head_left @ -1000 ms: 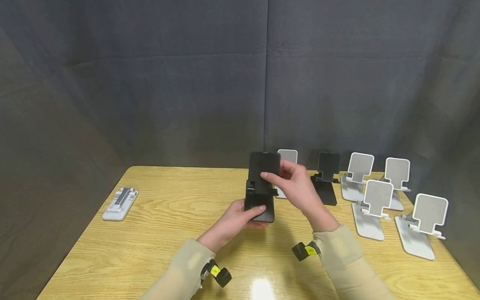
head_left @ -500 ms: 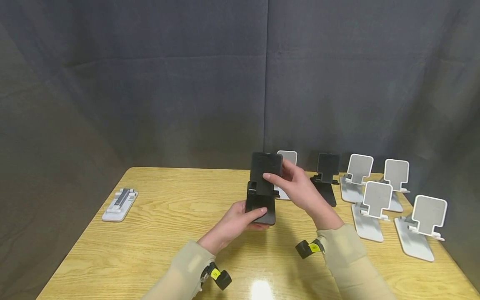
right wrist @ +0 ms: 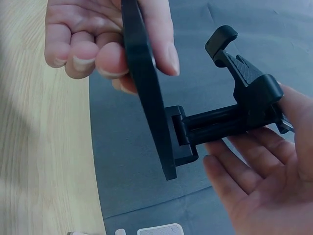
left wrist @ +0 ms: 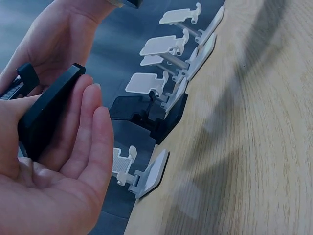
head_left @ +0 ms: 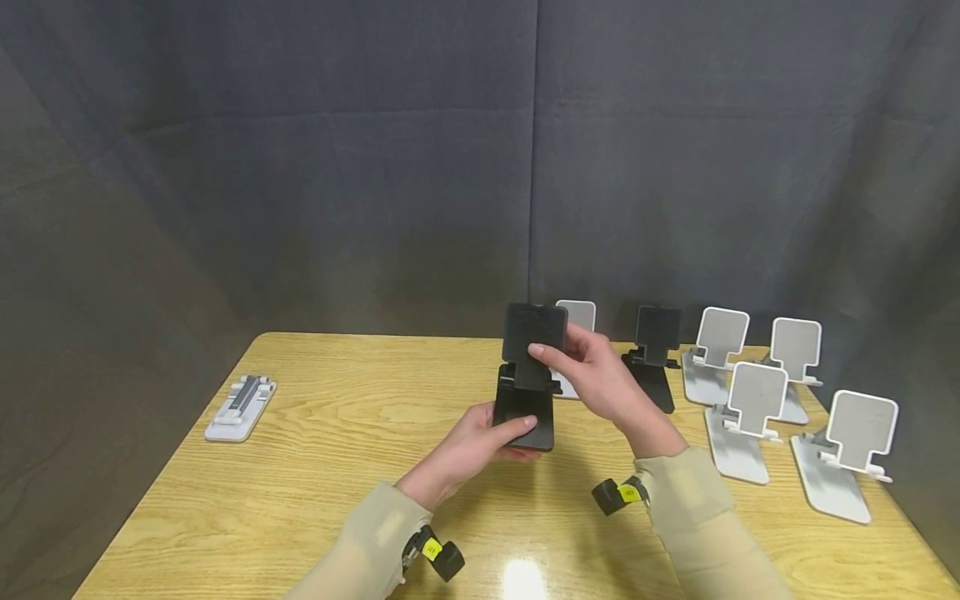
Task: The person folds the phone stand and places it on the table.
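A black folding phone stand is held above the table between both hands, its support plate raised over its flat base. My left hand grips the base, thumb on top and fingers underneath. With the thumb on its front and fingers behind, my right hand pinches the plate by its right edge. Seen from the side in the right wrist view, the stand's double-rod arm stands out from the hinge on the base. In the left wrist view, the base lies across the left fingers.
A folded white phone stand lies at the table's left. Towards the right stand several unfolded white ones, such as the nearest white stand, and another black stand. A dark curtain hangs behind the wooden table.
The black phone stand and my right hand have shifted slightly to the right. Both grips look the same, and the stands on the table have not moved.
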{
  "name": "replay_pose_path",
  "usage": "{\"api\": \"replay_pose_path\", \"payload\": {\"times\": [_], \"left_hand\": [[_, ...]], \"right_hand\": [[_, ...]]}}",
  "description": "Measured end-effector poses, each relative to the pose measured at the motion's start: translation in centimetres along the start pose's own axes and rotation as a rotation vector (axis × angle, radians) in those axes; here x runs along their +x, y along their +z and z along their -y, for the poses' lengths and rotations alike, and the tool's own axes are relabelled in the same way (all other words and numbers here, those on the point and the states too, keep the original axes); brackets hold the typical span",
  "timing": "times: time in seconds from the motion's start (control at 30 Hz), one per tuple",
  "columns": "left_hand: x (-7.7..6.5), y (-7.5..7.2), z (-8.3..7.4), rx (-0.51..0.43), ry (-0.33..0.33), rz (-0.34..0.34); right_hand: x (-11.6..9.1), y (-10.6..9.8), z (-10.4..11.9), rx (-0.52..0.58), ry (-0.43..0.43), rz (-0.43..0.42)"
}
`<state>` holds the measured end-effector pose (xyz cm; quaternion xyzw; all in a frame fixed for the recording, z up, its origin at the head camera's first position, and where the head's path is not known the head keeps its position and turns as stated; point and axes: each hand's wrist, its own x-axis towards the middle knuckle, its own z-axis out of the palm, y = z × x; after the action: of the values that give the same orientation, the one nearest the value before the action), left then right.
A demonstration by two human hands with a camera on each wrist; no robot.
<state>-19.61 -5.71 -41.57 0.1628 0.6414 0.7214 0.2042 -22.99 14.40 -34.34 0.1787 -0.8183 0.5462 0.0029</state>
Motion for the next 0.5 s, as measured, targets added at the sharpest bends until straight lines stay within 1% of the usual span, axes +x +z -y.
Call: {"api": "replay_pose_path", "payload": {"times": [0.2,0.5], "left_hand": [[-0.06,0.01,0.00,0.008,0.000,0.014],[-0.11,0.24,-0.13,-0.027,-0.009,0.016]], "right_hand": [[0.08,0.02,-0.32,-0.014,-0.004,-0.017],[0.12,0.22,-0.36,-0.034,-0.059,-0.050]]}}
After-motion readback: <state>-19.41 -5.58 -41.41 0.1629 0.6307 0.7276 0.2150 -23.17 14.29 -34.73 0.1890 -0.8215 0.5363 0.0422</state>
